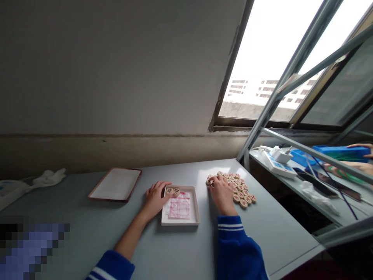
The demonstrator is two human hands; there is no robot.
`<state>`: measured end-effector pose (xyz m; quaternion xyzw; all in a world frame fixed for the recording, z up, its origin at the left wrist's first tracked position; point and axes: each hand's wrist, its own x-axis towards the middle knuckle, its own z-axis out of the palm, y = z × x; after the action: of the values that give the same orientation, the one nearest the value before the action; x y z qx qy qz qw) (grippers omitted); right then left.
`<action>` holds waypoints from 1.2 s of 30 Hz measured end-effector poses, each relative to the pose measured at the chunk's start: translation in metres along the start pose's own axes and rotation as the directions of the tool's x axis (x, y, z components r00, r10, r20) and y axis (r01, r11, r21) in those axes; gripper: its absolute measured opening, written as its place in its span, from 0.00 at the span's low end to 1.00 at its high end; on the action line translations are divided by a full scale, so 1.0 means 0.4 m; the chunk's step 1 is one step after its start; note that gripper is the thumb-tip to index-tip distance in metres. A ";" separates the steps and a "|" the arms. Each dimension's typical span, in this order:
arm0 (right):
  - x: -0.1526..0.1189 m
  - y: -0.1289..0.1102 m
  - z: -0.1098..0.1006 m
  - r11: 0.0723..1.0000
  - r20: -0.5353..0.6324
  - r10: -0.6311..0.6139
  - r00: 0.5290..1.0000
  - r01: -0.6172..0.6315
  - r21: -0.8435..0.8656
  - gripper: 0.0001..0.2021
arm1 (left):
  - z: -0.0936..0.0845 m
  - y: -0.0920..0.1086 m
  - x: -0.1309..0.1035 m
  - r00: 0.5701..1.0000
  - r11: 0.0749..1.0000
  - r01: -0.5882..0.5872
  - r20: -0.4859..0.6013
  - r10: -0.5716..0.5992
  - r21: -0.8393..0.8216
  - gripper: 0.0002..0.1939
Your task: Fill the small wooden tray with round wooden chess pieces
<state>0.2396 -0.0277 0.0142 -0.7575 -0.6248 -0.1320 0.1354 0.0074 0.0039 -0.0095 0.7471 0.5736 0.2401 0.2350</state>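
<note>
A shallow white box (195, 202) lies on the table in front of me. Two round Chinese chess pieces (176, 191) sit side by side at its back left, above a folded plastic sheet (180, 207) with pink print. My left hand (155, 199) grips the box's back left corner, thumb over the inside and fingers outside. To the right, a flat cluster of wooden Chinese chess pieces (240, 190) with red characters lies on the table. My right hand (223, 192) is at the cluster's left side, its fingertips closed on a Chinese chess piece (208, 181).
The box lid (115, 184) lies inside-up at the left. White cloth-like material (49, 179) is at the far left. A metal frame (269, 103) rises by the window; beyond it a lower desk holds a power strip (279, 163) and blue container, where another person's hand (363, 147) shows.
</note>
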 end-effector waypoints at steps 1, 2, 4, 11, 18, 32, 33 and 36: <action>0.000 0.000 0.001 1.000 0.003 0.001 1.000 -0.001 0.024 0.05 | 0.000 0.000 0.001 1.000 1.000 -0.004 -0.004 0.004 -0.002 0.15; 0.000 0.000 0.001 0.999 0.011 0.000 1.000 0.000 0.047 0.04 | -0.001 0.000 0.001 1.000 1.000 -0.009 -0.007 0.009 -0.002 0.15; 0.000 -0.002 -0.002 0.995 0.035 -0.016 0.999 0.012 0.096 0.03 | -0.002 0.000 0.001 1.000 1.000 -0.017 -0.014 0.017 0.002 0.15; 0.003 -0.038 -0.022 0.886 -0.020 -0.140 0.990 0.134 0.443 0.04 | -0.004 0.004 0.003 1.000 1.000 -0.007 -0.012 0.007 0.004 0.15; -0.003 -0.112 -0.017 0.705 0.060 -0.414 0.908 0.278 0.653 0.06 | -0.006 0.006 0.003 1.000 1.000 -0.007 -0.017 0.007 -0.011 0.15; -0.013 -0.126 0.028 0.586 0.006 -0.436 0.900 0.278 0.761 0.07 | 0.009 -0.020 0.013 0.997 0.988 -0.052 -0.067 0.043 -0.144 0.16; -0.011 -0.120 0.022 0.586 0.001 -0.434 0.901 0.281 0.760 0.06 | 0.011 -0.026 0.014 0.995 0.983 -0.072 -0.081 0.059 -0.167 0.16; -0.004 -0.081 -0.009 0.709 -0.038 -0.330 0.943 0.274 0.650 0.06 | 0.013 -0.043 0.015 0.983 0.965 -0.113 -0.166 0.075 -0.235 0.19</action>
<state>0.2074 -0.0245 0.0185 -0.5559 -0.7519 0.1019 0.3394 -0.0007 0.0135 -0.0237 0.7179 0.5201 0.3772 0.2679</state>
